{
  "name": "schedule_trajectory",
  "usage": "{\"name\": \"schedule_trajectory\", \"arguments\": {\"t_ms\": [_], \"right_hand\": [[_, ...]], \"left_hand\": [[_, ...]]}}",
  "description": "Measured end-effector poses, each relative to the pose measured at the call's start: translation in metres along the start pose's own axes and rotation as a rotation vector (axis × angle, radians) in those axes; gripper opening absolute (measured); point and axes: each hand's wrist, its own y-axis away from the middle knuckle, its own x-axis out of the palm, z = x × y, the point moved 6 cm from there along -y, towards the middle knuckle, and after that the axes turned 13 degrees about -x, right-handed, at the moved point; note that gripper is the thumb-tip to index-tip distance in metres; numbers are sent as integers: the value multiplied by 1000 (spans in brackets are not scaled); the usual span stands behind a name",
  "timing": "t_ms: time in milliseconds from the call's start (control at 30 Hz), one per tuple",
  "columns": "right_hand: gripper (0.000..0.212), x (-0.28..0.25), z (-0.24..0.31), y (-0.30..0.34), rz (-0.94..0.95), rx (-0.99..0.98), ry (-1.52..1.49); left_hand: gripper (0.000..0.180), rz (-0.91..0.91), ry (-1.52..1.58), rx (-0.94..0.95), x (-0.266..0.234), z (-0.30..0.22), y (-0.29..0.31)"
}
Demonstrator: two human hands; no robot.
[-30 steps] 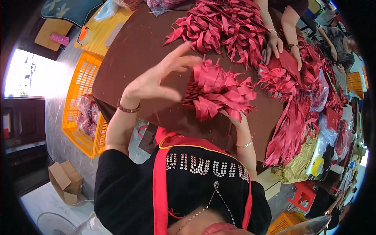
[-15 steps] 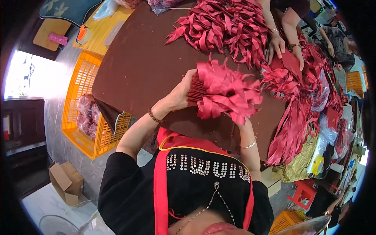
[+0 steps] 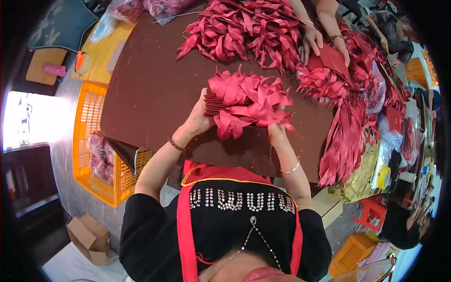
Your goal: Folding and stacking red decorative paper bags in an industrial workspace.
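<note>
A: What's different from a second ago?

B: The left hand (image 3: 199, 117). Then it hangs spread wide, off the bundle (image 3: 249, 101); now it is up against the bundle's left end, where the card edges (image 3: 214, 104) show, its fingers curled in around them.

A: How tightly?

B: I can't tell; its fingertips are hidden by the stack.

A: And the right hand (image 3: 277, 131)?

B: At the bundle's lower right both times. Ribbon ends cover its fingers, so I can't tell how far they close.

A: Where is the bundle?

B: Between the two hands, over the brown table (image 3: 145, 84), towards the wearer's side. Whether it touches the tabletop, I can't make out.

A: What crowds it?

B: Just beyond lies a big ribbon pile (image 3: 249, 30). To the right, a co-worker's hands (image 3: 341, 49) are at a red card (image 3: 332, 58) among more ribbons, and long strands (image 3: 345, 145) run down the table's right side. The left part of the tabletop is open.

A: Around the table?

B: An orange crate (image 3: 116, 190) with wrapped packets (image 3: 101, 155) at the left, a carton (image 3: 88, 237) on the floor, a gold sheet (image 3: 359, 174) and a red stool (image 3: 372, 211) at the right.
</note>
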Motion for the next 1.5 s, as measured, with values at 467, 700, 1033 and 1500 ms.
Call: {"name": "schedule_trajectory", "arguments": {"t_ms": [467, 700, 1033, 1500], "right_hand": [[29, 58, 103, -28, -294, 229, -352], [51, 56, 109, -37, -239, 49, -386], [56, 63, 112, -41, -334, 24, -382], [39, 72, 89, -50, -275, 9, -613]], "left_hand": [[64, -57, -110, 48, 1, -9, 10], [94, 39, 109, -19, 10, -24, 13], [93, 14, 356, 104, 8, -38, 13], [51, -222, -119, 121, -12, -13, 12]]}}
